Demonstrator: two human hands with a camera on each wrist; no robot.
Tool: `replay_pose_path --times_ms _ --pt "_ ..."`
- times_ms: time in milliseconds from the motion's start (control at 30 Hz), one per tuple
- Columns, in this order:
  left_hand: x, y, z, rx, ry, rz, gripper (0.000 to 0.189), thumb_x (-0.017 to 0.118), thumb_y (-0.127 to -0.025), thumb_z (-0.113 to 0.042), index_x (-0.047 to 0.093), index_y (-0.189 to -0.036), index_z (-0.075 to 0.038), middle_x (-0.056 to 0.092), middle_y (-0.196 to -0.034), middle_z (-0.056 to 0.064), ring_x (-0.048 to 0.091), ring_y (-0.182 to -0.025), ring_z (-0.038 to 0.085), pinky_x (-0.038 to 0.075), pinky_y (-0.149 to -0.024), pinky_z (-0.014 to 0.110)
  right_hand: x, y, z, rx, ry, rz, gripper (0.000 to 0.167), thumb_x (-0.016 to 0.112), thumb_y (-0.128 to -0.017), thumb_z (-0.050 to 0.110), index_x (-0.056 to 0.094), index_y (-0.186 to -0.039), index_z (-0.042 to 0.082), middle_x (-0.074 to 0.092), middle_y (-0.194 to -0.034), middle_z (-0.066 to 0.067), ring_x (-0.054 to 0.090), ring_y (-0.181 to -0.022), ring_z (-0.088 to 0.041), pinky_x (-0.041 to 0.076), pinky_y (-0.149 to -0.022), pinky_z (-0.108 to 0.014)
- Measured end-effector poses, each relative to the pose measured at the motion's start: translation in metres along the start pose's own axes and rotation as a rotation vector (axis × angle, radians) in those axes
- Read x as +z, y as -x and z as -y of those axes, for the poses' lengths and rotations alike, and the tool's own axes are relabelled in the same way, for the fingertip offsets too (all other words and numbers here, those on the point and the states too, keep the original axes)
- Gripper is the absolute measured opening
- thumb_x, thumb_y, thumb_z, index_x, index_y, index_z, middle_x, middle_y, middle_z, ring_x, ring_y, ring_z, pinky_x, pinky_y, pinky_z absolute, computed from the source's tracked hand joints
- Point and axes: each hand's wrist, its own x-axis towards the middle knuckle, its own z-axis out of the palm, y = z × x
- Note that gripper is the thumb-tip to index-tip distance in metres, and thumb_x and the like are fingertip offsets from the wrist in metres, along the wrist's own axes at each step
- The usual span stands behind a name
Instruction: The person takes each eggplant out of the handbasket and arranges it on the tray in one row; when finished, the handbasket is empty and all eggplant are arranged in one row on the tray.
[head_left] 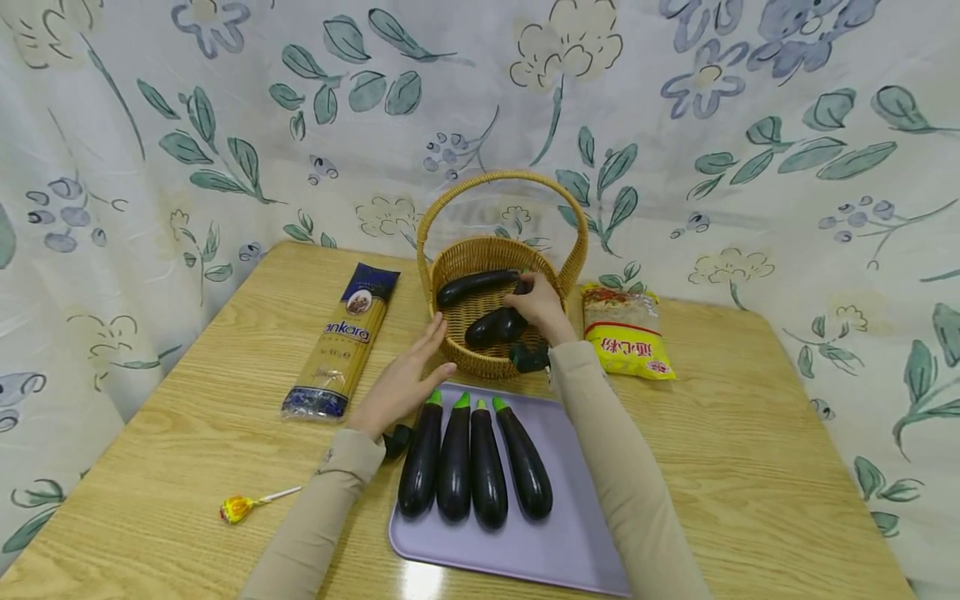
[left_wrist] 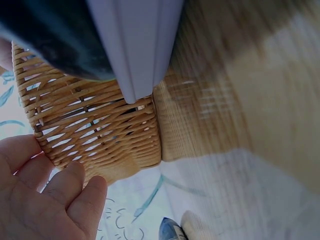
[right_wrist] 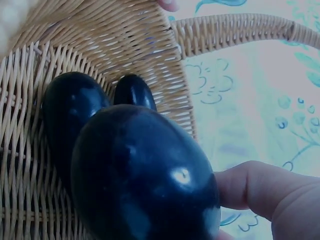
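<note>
My right hand (head_left: 542,307) reaches over the wicker basket (head_left: 480,364) and grips a dark eggplant (right_wrist: 145,170) near its top end. Thumb and fingers are at its side in the right wrist view. Two more eggplants lie in the basket: one eggplant (head_left: 478,287) along the back and another eggplant (head_left: 483,330) toward the front, partly behind the held one. My left hand (head_left: 408,379) is at the basket's left side, its fingertips (left_wrist: 31,145) touching the woven rim. Several eggplants (head_left: 453,458) with green stems lie side by side on the lilac tray (head_left: 577,492) before me.
A pack of spaghetti (head_left: 341,342) lies left of the basket, and a yellow bag of pasta (head_left: 626,332) lies to its right. A wrapped lollipop (head_left: 237,508) is at the table's left front. The basket's tall handle (head_left: 502,176) arches over it, near the flowered curtain (head_left: 480,100).
</note>
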Motion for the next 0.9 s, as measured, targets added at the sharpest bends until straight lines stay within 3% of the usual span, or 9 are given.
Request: replay_pose_path --times_ms 233,400,633,900 --pt "0.000 0.000 -0.001 0.001 -0.002 0.003 0.071 0.047 -0.100 -0.045 0.007 -0.156 -0.027 0.000 -0.165 -0.006 0.023 -0.147 0.034 0.027 -0.115 0.058 -0.004 0.005 -0.004 -0.007 -0.082 -0.004 0.073 0.062 -0.093 0.019 0.021 -0.153 0.015 0.041 -0.145 -0.018 0.052 -0.120 -0.033 0.049 -0.099 -0.047" --pt "0.000 0.000 -0.001 0.004 -0.002 0.002 0.071 0.048 -0.100 -0.043 0.012 -0.157 -0.020 -0.002 -0.164 -0.011 0.025 -0.147 0.034 0.028 -0.115 0.058 -0.009 0.011 -0.005 -0.012 -0.155 0.004 0.074 0.061 -0.094 0.017 0.018 -0.154 0.017 0.037 -0.148 -0.019 0.056 -0.120 -0.034 0.052 -0.096 -0.047" --pt "-0.002 0.001 0.001 0.002 -0.007 0.000 0.072 0.046 -0.100 -0.047 0.012 -0.157 -0.019 -0.002 -0.164 -0.010 0.026 -0.146 0.035 0.029 -0.114 0.058 -0.013 0.020 -0.003 -0.039 -0.123 0.004 0.075 0.061 -0.094 0.020 0.018 -0.155 0.018 0.025 -0.157 -0.014 0.053 -0.124 -0.035 0.051 -0.097 -0.047" --pt "-0.001 0.000 0.000 0.005 -0.003 -0.001 0.071 0.045 -0.100 -0.049 0.007 -0.156 -0.027 -0.001 -0.165 -0.007 0.026 -0.146 0.036 0.029 -0.114 0.058 -0.014 0.029 -0.008 -0.075 -0.096 -0.010 0.073 0.063 -0.094 0.022 0.021 -0.154 0.021 0.027 -0.157 -0.012 0.052 -0.123 -0.034 0.051 -0.096 -0.048"
